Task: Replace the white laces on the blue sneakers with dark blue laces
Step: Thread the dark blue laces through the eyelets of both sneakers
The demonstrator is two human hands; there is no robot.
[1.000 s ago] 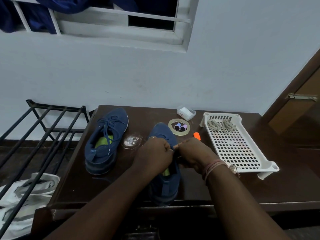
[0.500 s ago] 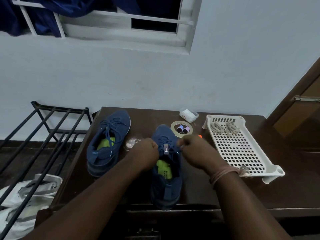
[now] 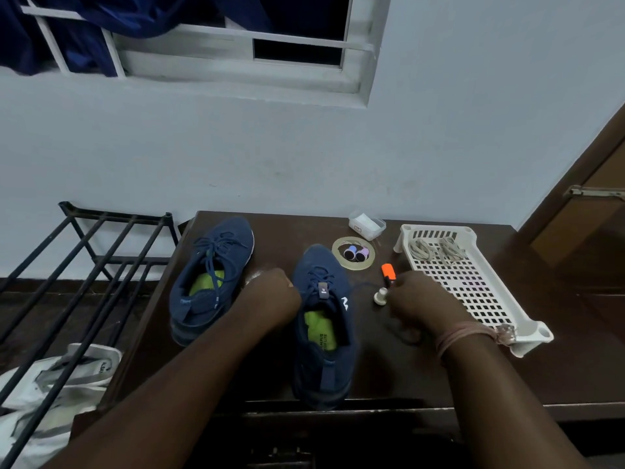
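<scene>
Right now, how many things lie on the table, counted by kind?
Sneakers: 2
Tray: 1
White lace bundles: 2
Tape roll: 1
Thread spools: 2
Marker: 1
Small box: 1
Small white cap: 1
Total: 11

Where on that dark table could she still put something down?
Bare wood lies between the left sneaker and right sneaker, and at the near right corner below the white tray. It is crowded around the tape roll, orange marker and right hand.
</scene>
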